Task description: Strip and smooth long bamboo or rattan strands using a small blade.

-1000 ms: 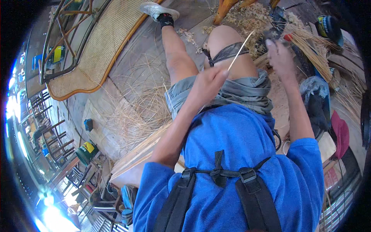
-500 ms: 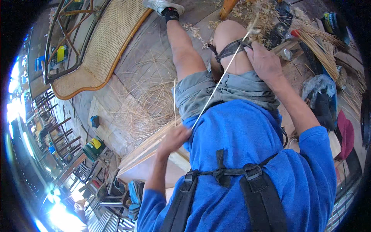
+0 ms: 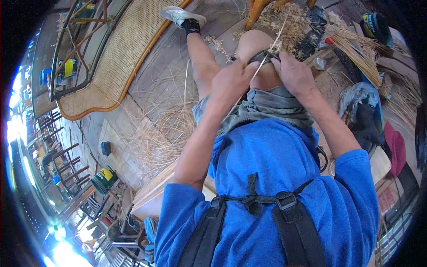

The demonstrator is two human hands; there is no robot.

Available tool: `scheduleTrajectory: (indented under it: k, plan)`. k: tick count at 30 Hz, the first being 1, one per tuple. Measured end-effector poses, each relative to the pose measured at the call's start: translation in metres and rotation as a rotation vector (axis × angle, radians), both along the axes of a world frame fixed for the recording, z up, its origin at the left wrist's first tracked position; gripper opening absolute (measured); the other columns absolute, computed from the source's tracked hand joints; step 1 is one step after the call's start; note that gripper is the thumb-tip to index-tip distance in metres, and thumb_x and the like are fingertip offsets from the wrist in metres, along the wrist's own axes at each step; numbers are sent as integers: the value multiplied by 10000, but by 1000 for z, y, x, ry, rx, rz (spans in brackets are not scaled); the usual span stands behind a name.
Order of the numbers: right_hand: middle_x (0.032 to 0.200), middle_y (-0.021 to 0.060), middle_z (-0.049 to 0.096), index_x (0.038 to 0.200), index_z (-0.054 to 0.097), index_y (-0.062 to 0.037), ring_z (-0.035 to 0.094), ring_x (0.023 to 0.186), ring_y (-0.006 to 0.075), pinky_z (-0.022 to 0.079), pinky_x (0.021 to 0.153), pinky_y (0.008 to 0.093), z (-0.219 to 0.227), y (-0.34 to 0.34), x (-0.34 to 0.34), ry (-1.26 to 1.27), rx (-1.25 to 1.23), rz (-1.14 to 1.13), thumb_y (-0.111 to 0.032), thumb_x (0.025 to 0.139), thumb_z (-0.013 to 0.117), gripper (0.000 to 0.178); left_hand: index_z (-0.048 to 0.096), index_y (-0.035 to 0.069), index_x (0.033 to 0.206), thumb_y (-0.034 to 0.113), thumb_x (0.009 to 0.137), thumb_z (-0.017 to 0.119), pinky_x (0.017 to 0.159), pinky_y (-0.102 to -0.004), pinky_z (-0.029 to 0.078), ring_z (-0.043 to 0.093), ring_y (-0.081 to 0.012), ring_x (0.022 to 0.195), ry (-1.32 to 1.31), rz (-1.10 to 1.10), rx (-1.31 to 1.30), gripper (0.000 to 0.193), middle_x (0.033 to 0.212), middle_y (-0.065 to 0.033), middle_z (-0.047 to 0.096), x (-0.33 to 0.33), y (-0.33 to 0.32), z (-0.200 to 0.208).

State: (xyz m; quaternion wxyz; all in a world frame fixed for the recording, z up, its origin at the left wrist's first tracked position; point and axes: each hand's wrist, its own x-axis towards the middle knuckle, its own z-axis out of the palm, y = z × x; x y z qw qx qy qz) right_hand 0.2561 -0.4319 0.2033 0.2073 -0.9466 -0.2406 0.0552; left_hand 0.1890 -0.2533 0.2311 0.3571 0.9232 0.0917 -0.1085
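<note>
A pale, thin cane strand (image 3: 279, 32) runs over my bent knee, which has a dark cloth band (image 3: 259, 57) tied round it. My left hand (image 3: 232, 82) is closed on the strand just short of the band. Its loose end trails back over my shorts. On the other side of the knee, my right hand (image 3: 295, 74) is closed at the band, thumb toward the strand. Whatever lies under its fingers is hidden. Only a small gap parts the two hands.
A curved woven-cane panel (image 3: 118, 58) with a wooden rim lies at upper left. Tangled cane strips (image 3: 153, 133) cover the floor to my left. Pale shavings (image 3: 289, 20) lie beyond the knee. A bundle of cane sticks (image 3: 358, 55) and a plastic bag (image 3: 360, 95) are at right.
My left hand has moved from beside my waist up and forward to the knee, along the strand. My right hand stays at the band.
</note>
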Motion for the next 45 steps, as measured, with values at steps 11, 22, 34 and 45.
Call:
scheduleTrajectory:
  k: [11,22,34,45]
  plan:
    - [779,184,598,862,484,-46,596,709,365,485,600,445,1,-1,0,-5,-45,43,-319,891,460,275,544,-28,730,257,851,520,584,-416,428,555,-372,633,-31,46,-215,311,679,-228,548,-50,4,-3]
    - [738,188,605,853,551,-23,608,679,330,467,602,407,-1,-34,32,231,192,-43,-369,878,466,357,587,-19,758,282,815,566,559,-306,419,505,-157,586,387,327,-401,307,628,-106,539,-210,42,63]
    - [808,239,595,852,530,-28,568,791,412,440,682,481,17,-16,21,222,-71,-29,-403,868,456,383,552,-35,702,312,850,510,588,-457,414,553,-414,669,-184,126,-267,380,691,-244,568,6,-31,-37]
    - [787,239,592,867,526,-26,561,760,433,443,655,488,20,-29,37,209,63,-133,-341,892,433,330,544,-32,692,280,868,478,586,-443,422,555,-402,650,-69,147,-444,364,668,-253,540,-24,-19,-6]
